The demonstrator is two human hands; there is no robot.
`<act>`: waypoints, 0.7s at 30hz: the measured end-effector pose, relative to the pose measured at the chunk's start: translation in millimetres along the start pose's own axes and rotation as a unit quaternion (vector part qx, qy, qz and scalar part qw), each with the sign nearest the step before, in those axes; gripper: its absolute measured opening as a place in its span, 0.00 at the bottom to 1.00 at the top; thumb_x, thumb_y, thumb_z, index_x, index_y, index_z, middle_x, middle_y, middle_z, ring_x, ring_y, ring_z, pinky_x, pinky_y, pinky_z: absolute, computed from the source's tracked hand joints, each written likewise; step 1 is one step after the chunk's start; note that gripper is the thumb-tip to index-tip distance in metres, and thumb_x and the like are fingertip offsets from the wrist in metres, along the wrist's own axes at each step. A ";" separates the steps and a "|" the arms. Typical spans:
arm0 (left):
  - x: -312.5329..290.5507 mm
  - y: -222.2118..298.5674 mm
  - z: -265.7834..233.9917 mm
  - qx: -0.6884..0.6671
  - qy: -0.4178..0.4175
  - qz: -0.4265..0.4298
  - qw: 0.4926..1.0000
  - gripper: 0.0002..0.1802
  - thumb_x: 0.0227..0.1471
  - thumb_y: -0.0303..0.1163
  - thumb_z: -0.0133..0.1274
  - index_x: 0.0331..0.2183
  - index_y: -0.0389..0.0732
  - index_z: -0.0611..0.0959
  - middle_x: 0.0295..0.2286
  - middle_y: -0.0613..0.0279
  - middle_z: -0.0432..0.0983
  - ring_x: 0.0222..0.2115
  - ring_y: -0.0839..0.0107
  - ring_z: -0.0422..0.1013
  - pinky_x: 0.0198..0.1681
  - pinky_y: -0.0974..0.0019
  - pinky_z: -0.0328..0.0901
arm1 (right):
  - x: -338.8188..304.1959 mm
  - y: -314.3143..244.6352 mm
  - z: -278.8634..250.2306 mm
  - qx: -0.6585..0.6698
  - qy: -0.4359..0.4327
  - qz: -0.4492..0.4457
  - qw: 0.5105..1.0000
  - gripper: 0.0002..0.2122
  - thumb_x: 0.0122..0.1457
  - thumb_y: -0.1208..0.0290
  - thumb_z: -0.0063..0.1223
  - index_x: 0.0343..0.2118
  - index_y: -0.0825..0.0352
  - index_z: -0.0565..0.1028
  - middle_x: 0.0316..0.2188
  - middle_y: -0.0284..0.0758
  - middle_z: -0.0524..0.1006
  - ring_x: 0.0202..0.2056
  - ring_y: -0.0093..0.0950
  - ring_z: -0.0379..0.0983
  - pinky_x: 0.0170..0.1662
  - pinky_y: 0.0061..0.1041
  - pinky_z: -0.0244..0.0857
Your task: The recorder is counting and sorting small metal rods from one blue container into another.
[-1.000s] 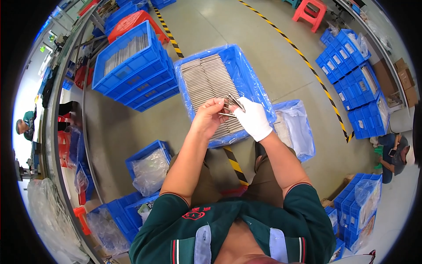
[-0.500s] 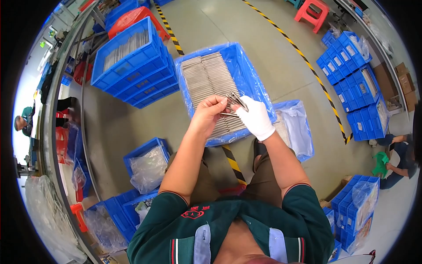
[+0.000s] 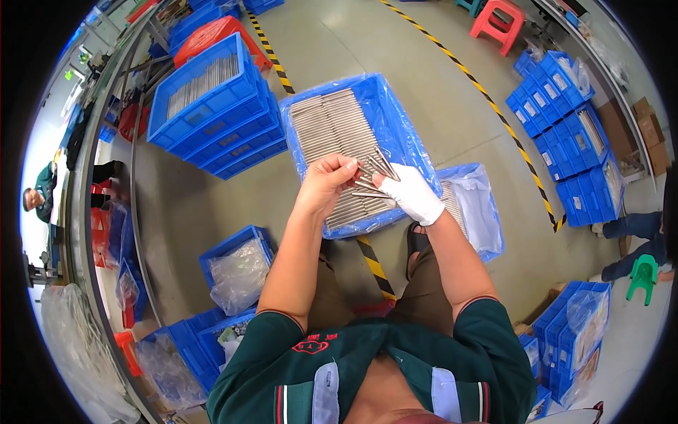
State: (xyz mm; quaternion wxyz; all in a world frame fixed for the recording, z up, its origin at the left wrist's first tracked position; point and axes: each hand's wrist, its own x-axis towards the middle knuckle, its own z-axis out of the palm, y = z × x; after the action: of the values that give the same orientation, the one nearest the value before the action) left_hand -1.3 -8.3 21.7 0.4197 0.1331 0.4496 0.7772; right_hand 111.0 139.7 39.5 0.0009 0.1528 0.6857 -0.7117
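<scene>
My right hand [image 3: 415, 196], in a white glove, is closed around a fanned bunch of thin silvery metal rods [image 3: 382, 164]. My bare left hand [image 3: 325, 185] meets it from the left, thumb and fingertips pinched at the near ends of these rods; how many it grips cannot be made out. Both hands are above a blue plastic bin [image 3: 406, 127] lined with clear film. Inside the bin, many similar rods [image 3: 332, 124] lie side by side in two neat columns. The hands cover part of the lower rows.
Stacked blue bins [image 3: 212, 141] with rods stand at the left. Another lined bin [image 3: 487, 212] sits beside the right knee. A bagged bin [image 3: 236, 272] is at the lower left. More bins [image 3: 575, 141] line the right, near a person by a green stool [image 3: 643, 278].
The rods between my hands have spread into a wider fan. At the far right, the green stool has moved down and right, away from the person's earlier hold.
</scene>
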 end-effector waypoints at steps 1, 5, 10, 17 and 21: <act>-0.3 0.4 0.1 -0.002 -0.003 0.015 1.000 0.07 0.46 0.28 0.53 0.28 0.35 0.78 0.23 0.63 0.74 0.24 0.77 0.68 0.30 0.75 0.63 | -0.3 -0.5 -0.3 -0.003 0.000 0.017 1.000 0.09 0.53 0.67 0.50 0.32 0.68 0.72 0.20 0.24 0.67 0.22 0.13 0.58 0.23 0.14 0.52; -1.0 2.3 -0.3 0.058 0.011 0.030 0.998 0.05 0.44 0.25 0.55 0.28 0.34 0.78 0.24 0.62 0.75 0.24 0.77 0.69 0.30 0.74 0.64 | -0.2 -1.0 -0.3 -0.005 -0.005 -0.001 1.000 0.09 0.53 0.66 0.50 0.28 0.68 0.72 0.18 0.25 0.67 0.20 0.13 0.58 0.21 0.16 0.52; -1.6 1.1 -3.4 0.060 -0.002 0.039 0.997 0.05 0.43 0.23 0.56 0.27 0.33 0.78 0.25 0.61 0.75 0.25 0.77 0.69 0.30 0.74 0.64 | -2.6 1.4 0.8 0.063 -0.021 0.043 0.997 0.08 0.53 0.66 0.50 0.28 0.67 0.71 0.16 0.24 0.65 0.16 0.13 0.55 0.17 0.14 0.46; -0.2 5.7 -6.1 0.104 0.009 0.041 0.994 0.06 0.44 0.26 0.55 0.27 0.34 0.78 0.25 0.61 0.75 0.27 0.76 0.70 0.33 0.75 0.63 | -2.1 -0.2 3.4 0.074 -0.018 0.012 0.997 0.10 0.55 0.63 0.49 0.26 0.66 0.70 0.15 0.24 0.64 0.15 0.13 0.54 0.17 0.14 0.45; -1.9 6.2 -2.9 0.091 0.026 0.078 0.992 0.06 0.45 0.27 0.55 0.27 0.34 0.78 0.25 0.62 0.75 0.28 0.77 0.69 0.35 0.74 0.62 | -3.6 -3.2 5.2 0.075 -0.048 0.037 0.995 0.12 0.56 0.60 0.46 0.24 0.65 0.69 0.14 0.23 0.63 0.15 0.13 0.53 0.17 0.15 0.45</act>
State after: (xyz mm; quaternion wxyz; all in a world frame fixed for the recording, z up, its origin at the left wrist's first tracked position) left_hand -5.2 -12.9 25.5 0.3323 0.1849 0.5174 0.7666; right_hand 112.6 134.0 43.5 0.0485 0.1437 0.6237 -0.7668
